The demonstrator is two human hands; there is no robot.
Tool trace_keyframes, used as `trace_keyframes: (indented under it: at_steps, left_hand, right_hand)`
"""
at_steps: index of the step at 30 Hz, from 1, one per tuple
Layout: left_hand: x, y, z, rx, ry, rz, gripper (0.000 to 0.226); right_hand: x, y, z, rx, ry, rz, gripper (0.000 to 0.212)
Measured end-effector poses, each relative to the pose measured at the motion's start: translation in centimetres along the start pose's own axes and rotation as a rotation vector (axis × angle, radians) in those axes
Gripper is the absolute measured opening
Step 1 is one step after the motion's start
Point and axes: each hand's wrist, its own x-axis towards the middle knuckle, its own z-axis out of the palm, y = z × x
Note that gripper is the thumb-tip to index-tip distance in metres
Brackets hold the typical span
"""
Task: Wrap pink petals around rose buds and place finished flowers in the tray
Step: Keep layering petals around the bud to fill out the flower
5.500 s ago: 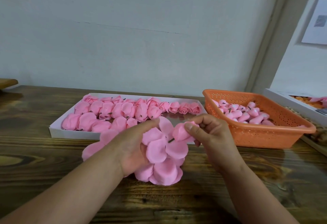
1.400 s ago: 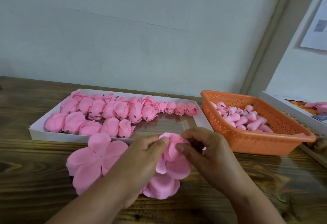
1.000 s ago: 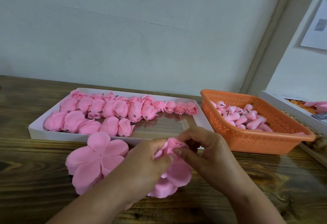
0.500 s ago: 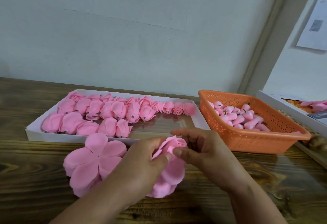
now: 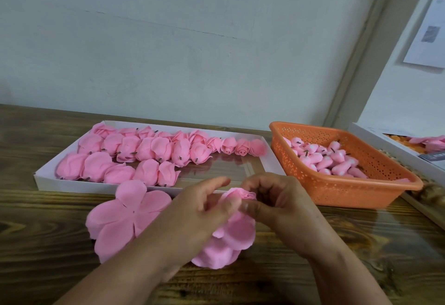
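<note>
**Fingers of both hands meet on one rose, mid-bench**

Fingers [image 5: 216, 204] of your left hand [image 5: 199, 215] curl in and pinch the petal layer against the rose bud [image 5: 240, 195], with the index finger lifted straighter above it. Your right hand [image 5: 277, 204] closes on the same bud from the other side, thumb pressed to the petal edge and the other fingers bent over the top. The bud sits between the two hands, just above the bench [image 5: 361, 244] and close in front of the tray's near wall.

Below the bud, loose petals [image 5: 237, 231] of the same piece hang down and touch the wood. A flat petal sheet [image 5: 125, 215] lies on the bench just left of your left wrist, its top lobe touching the near wall of the white tray [image 5: 43, 179].

Inside the tray, finished flowers [image 5: 144, 150] fill the left and the far row; the near right portion of its floor is bare. The orange basket [image 5: 349, 191] stands just right of the tray, holding unwrapped buds [image 5: 332, 157], with its near left corner close to your right hand. Another white box [image 5: 375, 141] lies at the far right edge, beside the basket.

Bare wood lies to the right of your right forearm, below the basket, and to the left of the petal sheet.
</note>
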Motion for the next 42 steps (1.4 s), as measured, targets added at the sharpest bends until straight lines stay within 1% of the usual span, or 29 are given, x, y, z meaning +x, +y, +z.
trace_keyframes:
  at_steps: [1, 2, 3, 4, 6, 9, 12, 15, 18, 21, 25, 28, 30, 32, 34, 36, 38, 40, 42]
  left_hand:
    - [0.0, 0.5, -0.1, -0.163, -0.037, -0.06, 0.035]
    - [0.0, 0.9, -0.3, -0.321, -0.036, -0.14, 0.041]
    - [0.0, 1.1, -0.5, -0.426, -0.025, -0.217, 0.043]
    - [0.0, 1.2, -0.7, -0.454, -0.028, -0.264, 0.044]
    - [0.0, 1.3, -0.7, -0.382, -0.093, -0.274, 0.04]
    - [-0.1, 1.1, -0.8, -0.327, -0.134, -0.267, 0.028]
    - [-0.1, 1.0, -0.9, -0.343, -0.136, -0.264, 0.023]
    - [0.2, 0.7, -0.9, -0.348, -0.114, -0.27, 0.023]
    - [0.2, 0.6, -1.0, -0.352, -0.134, -0.27, 0.022]
    - [0.2, 0.4, -0.9, -0.331, -0.155, -0.238, 0.027]
    - [0.2, 0.1, -0.5, -0.185, -0.101, -0.156, 0.036]
    - [0.1, -0.3, -0.3, -0.096, -0.039, -0.099, 0.042]
    - [0.0, -0.2, -0.2, -0.113, -0.044, -0.11, 0.041]
    - [0.3, -0.2, -0.4, -0.196, -0.065, -0.152, 0.04]
    - [0.7, -0.1, -0.7, -0.305, -0.068, -0.192, 0.032]
    - [0.9, 0.2, -1.1, -0.386, -0.086, -0.211, 0.029]
    - [0.9, 0.3, -1.3, -0.374, -0.137, -0.194, 0.028]
    - [0.8, 0.2, -1.2, -0.323, -0.183, -0.163, 0.03]
    - [0.7, -0.1, -1.3, -0.284, -0.194, -0.15, 0.03]
  right_hand:
    - [0.0, 0.1, -0.2, 0.035, 0.009, -0.004, 0.006]
    - [0.0, 0.1, -0.4, 0.068, 0.01, -0.008, 0.007]
    - [-0.1, 0.1, -0.5, 0.085, -0.006, -0.016, 0.008]
    - [-0.1, 0.0, -0.5, 0.087, -0.035, -0.023, 0.006]
    - [-0.2, 0.0, -0.4, 0.067, -0.099, -0.029, 0.001]
    - [-0.2, -0.1, -0.3, 0.059, -0.132, -0.03, 0.002]
    - [-0.3, -0.2, -0.2, 0.091, -0.121, -0.01, 0.004]
    - [-0.1, -0.2, 0.2, 0.046, -0.09, -0.005, 0.004]
    - [-0.1, -0.3, 0.4, 0.044, -0.045, 0.0, 0.004]
    - [-0.2, -0.5, 0.4, 0.06, -0.032, 0.01, 0.006]
    - [-0.3, -0.7, 0.4, 0.069, -0.05, 0.015, 0.02]
    - [-0.2, -0.7, 0.6, 0.033, -0.051, 0.03, 0.014]
    - [-0.2, -0.5, 0.6, -0.002, -0.042, 0.034, 0.009]
    - [-0.2, -0.5, 0.4, 0.011, 0.002, 0.05, 0.008]
    - [-0.1, -0.4, 0.1, 0.089, 0.084, 0.055, 0.012]
    - [0.0, -0.3, -0.1, 0.174, 0.155, 0.055, 0.017]
    - [0.0, -0.2, -0.2, 0.215, 0.179, 0.07, 0.02]
    - [0.1, -0.1, -0.3, 0.232, 0.164, 0.084, 0.017]
    - [0.1, 0.0, -0.2, 0.234, 0.144, 0.083, 0.014]
